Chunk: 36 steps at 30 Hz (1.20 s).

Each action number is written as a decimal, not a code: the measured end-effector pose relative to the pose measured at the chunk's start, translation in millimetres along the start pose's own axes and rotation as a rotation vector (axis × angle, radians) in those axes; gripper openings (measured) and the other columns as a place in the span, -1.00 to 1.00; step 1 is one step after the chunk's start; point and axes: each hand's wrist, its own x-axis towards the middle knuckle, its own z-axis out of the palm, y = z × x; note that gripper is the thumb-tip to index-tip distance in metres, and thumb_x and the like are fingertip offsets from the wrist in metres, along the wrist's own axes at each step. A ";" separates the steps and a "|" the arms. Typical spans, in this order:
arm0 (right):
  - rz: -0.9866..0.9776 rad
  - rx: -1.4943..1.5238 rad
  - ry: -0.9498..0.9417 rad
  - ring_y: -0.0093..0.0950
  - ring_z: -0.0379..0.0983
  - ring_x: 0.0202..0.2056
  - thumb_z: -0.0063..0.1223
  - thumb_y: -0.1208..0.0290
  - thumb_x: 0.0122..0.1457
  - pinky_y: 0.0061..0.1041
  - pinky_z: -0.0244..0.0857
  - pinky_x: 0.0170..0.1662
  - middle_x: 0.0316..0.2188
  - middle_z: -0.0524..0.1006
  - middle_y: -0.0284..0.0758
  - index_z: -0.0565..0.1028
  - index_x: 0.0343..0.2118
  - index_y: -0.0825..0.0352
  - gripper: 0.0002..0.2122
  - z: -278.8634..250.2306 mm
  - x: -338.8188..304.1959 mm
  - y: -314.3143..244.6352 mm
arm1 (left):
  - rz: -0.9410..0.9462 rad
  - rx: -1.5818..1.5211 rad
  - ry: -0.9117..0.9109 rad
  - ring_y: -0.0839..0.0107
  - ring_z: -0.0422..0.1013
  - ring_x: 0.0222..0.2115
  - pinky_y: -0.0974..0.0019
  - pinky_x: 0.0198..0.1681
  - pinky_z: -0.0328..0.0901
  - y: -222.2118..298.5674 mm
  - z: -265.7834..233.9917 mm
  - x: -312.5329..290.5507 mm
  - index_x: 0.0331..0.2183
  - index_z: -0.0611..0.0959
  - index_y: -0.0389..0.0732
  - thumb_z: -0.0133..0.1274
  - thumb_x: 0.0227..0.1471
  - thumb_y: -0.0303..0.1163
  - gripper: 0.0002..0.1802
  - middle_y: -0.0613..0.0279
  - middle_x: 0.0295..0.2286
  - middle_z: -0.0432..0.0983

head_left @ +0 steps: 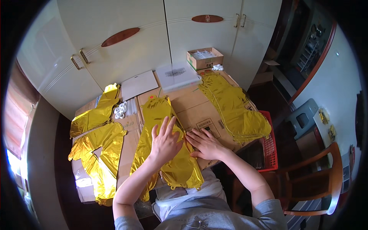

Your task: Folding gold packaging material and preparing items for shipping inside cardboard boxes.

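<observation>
A flat, uninflated gold foil balloon [180, 173] lies in front of me on the cardboard-covered table. My left hand [165, 142] is over its middle, fingers spread and holding nothing; whether the palm touches the foil I cannot tell. Along the balloon's right edge, my right hand [206, 145] rests flat with its fingers stretched out, partly on the cardboard [188, 103]. Another gold foil balloon [234, 109] is spread out at the right. Over on the left lie more gold foil pieces, one farther back [94, 119] and one nearer [101, 165].
White ribbon rolls [120, 110] sit between the left foil and the middle one. Toward the back are a grey board [138, 85], a clear-topped flat box [178, 76] and an open carton [205, 58]. A red basket [270, 147] and wooden chair [333, 180] stand at the right.
</observation>
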 end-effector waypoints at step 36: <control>-0.044 -0.028 0.071 -0.30 -0.03 0.31 -0.13 -0.02 0.22 -0.09 -0.30 0.33 0.29 0.14 -0.29 0.24 0.22 0.30 -0.40 3.7 -1.3 -2.9 | -0.489 -0.748 -0.035 0.43 0.50 -0.54 0.35 -0.43 0.36 -88.8 94.1 116.9 -0.02 0.50 -0.25 0.26 -0.19 -0.36 -0.39 0.20 -0.60 0.56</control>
